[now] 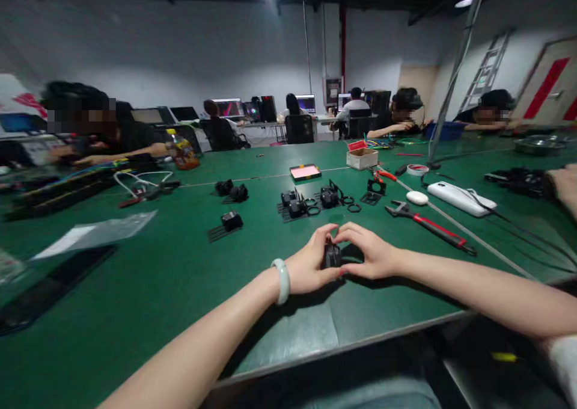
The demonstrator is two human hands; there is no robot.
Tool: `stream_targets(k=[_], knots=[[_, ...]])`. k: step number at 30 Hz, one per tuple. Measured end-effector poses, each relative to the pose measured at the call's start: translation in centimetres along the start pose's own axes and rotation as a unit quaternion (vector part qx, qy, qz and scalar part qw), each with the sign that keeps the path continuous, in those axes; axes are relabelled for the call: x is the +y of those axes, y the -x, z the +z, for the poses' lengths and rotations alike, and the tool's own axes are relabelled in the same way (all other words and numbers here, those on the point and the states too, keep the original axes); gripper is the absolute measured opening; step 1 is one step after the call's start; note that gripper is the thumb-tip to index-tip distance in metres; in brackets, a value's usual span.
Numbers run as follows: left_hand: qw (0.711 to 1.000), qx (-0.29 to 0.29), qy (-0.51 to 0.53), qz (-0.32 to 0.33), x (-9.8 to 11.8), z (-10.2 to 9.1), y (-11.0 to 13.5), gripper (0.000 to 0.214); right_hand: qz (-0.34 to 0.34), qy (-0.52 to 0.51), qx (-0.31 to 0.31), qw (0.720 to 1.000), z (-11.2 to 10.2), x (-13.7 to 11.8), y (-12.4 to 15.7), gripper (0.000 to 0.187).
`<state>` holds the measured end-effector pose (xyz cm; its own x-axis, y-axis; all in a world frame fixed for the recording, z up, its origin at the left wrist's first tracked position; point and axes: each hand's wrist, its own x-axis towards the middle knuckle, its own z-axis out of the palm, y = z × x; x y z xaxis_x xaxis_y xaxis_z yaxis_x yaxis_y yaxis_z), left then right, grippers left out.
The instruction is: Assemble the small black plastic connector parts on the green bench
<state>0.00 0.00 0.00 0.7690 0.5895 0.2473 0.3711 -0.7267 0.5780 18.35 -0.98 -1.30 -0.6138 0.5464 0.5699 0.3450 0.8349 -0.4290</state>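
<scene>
Between my two hands, just above or on the green table, is a small black part; its exact kind is hard to make out. My left hand grips it from the left with thumb and fingers curled round it. From the right, my right hand closes on the same part, fingertips meeting near its top and bottom. Beyond my hands stand similar black parts on slotted bases, with black rings beside them. One more such part sits to the left.
An adjustable wrench lies right of my hands. Near it are a white power strip, a white oval object and a tape roll. A small box and pink-lined tray stand farther back. Co-workers sit around the table.
</scene>
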Motion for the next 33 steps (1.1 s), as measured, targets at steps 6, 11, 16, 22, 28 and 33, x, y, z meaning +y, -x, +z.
stream_targets(k=[6,11,16,22,28,33], knots=[[1.0,0.016,0.005,0.0,-0.01,0.04,0.12,0.07,-0.017,-0.009,0.011,1.0,0.32,-0.29,-0.02,0.038],[1.0,0.017,0.012,0.005,-0.18,0.1,0.07,0.071,-0.014,-0.006,0.009,1.0,0.49,-0.02,0.03,0.036],[1.0,0.004,0.008,0.007,-0.12,0.04,0.05,0.071,-0.012,-0.008,0.012,1.0,0.58,0.17,0.14,0.035],[1.0,-0.001,0.003,0.011,0.13,-0.1,0.12,0.071,-0.004,-0.005,0.013,1.0,0.49,0.04,0.16,0.036],[1.0,0.0,0.003,0.0,0.03,-0.04,0.07,0.07,0.0,0.0,0.019,1.0,0.48,0.13,0.14,0.035],[1.0,-0.001,0.005,-0.004,-0.06,-0.01,0.07,0.071,0.007,0.0,0.018,1.0,0.49,0.22,0.15,0.035]])
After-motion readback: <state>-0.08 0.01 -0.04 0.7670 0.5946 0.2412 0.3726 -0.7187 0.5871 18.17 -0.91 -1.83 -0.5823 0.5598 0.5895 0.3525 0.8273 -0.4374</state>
